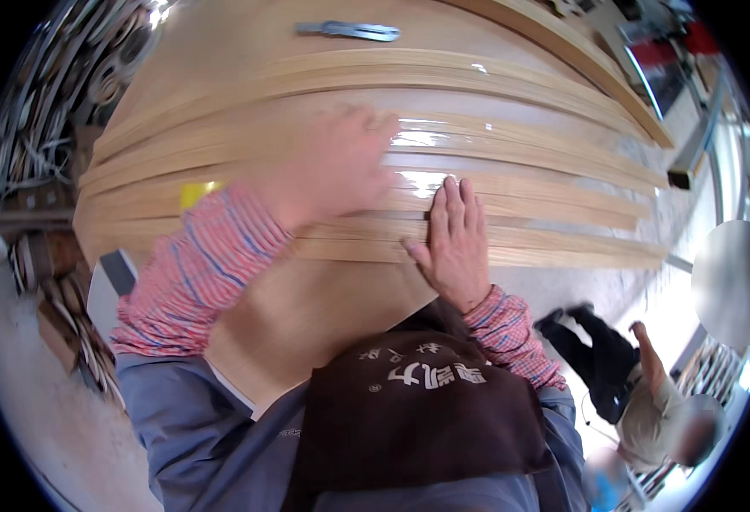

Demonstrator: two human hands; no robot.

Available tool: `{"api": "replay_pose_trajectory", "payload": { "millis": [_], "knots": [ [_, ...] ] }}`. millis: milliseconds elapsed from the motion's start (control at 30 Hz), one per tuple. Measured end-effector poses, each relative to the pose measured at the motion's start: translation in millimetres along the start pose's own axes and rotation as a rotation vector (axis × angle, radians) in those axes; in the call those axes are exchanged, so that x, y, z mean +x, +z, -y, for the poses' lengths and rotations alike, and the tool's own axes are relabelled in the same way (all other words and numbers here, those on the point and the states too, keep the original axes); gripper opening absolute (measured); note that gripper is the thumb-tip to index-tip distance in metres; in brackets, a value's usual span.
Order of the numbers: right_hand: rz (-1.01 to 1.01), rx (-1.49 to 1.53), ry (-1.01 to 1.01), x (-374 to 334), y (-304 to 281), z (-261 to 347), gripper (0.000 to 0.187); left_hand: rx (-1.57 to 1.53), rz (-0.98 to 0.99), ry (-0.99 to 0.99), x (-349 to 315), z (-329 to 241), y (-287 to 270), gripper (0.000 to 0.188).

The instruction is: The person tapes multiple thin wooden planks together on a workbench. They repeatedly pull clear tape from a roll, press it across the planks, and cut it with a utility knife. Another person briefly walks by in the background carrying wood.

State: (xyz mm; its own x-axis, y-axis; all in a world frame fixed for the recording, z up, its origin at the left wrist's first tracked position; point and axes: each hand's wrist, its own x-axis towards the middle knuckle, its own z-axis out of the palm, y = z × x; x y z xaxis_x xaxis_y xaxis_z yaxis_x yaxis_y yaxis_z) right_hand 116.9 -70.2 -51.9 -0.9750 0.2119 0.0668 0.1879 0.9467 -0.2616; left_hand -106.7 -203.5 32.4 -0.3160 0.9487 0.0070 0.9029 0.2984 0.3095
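Observation:
Several long, pale wooden strips (554, 210) lie side by side in bundles across a brown board (306, 311). My right hand (460, 235) rests flat on the nearer bundles, fingers stretched away from me. Over the middle bundles is my left hand (328, 166), smeared by motion, so its fingers and anything in them cannot be made out. Shiny clear patches (422, 138), like film or tape, show on the strips between my hands. Beside my left sleeve sits a small yellow thing (200, 193), partly hidden and of unclear kind.
A grey utility knife (349, 31) lies beyond the strips. One thicker wooden plank (575, 55) runs along the far right. Offcuts and coiled strips (46, 119) pile up at the left. Another person (622, 375) is on the right.

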Motion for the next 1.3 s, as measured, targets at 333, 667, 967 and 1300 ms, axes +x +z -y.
{"api": "replay_pose_trajectory", "payload": {
  "millis": [333, 667, 967, 1300],
  "knots": [
    [0.132, 0.228, -0.424, 62.2, 44.8, 117.4, 0.076, 0.02, 0.513, -0.334, -77.9, 96.7, -41.9, 0.046],
    [0.132, 0.192, -0.491, 84.5, 66.7, 139.8, 0.077, -0.221, 0.609, -0.47, -109.8, 133.7, -67.9, 0.043],
    [0.096, -0.03, -0.565, 102.7, 56.3, 152.4, 0.072, 0.052, 0.899, -0.528, -98.2, 120.3, -68.5, 0.055],
    [0.15, 0.256, -0.464, 207.6, 18.9, 101.9, 0.019, -0.28, 0.876, -0.716, -115.2, 159.1, -35.5, 0.027]
  ]
}}
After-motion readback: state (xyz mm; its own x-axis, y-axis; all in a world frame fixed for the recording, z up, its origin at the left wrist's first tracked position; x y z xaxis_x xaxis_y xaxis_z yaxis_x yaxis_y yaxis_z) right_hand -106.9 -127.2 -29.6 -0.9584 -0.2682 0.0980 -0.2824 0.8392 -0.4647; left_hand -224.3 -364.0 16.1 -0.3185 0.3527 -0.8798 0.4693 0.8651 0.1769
